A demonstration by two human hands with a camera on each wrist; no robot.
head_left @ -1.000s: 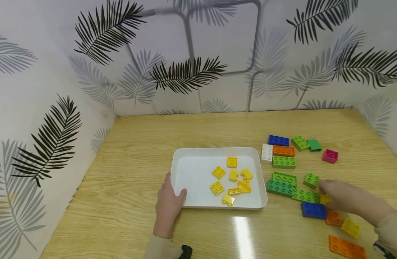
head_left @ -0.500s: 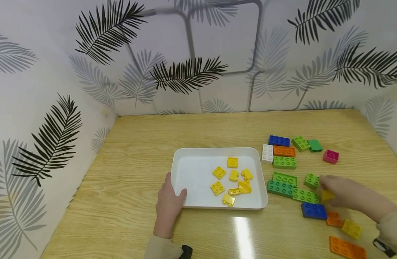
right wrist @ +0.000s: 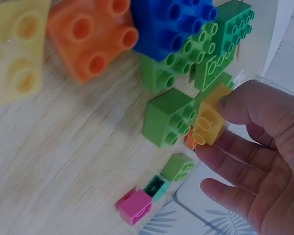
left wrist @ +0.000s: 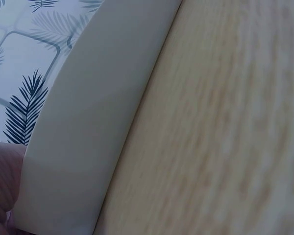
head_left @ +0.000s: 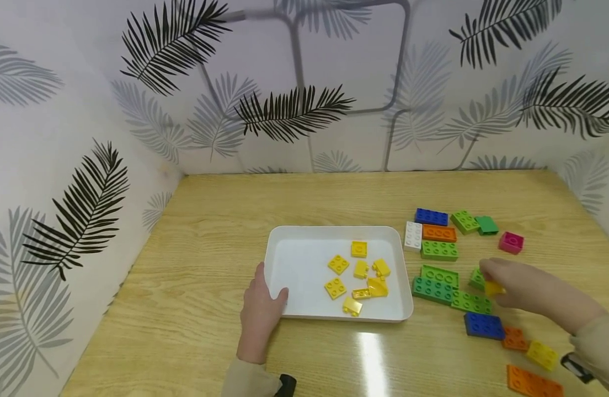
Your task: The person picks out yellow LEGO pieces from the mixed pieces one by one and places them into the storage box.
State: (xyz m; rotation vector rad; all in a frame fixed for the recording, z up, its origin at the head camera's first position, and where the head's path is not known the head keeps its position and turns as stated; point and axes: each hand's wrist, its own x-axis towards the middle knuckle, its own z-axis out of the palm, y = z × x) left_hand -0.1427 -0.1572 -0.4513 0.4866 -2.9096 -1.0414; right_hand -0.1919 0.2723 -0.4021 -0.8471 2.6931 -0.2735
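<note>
A white tray lies on the wooden table with several yellow bricks in its right half. My left hand holds its front left corner, fingers along the side and thumb over the rim. In the left wrist view the tray wall fills much of the picture, with part of that hand at its edge. My right hand pinches a yellow brick between thumb and fingers. That brick hangs over the right-hand bricks, beside a light green brick that the hand partly hides in the head view.
Right of the tray lie green, blue, orange and white bricks. Another yellow brick sits near the front right, and a pink one farther back. A leaf-patterned backdrop borders the table.
My right hand has lifted the yellow brick from its place beside the blue and orange bricks and moved it slightly back and left. The left hand stays at the tray corner.
</note>
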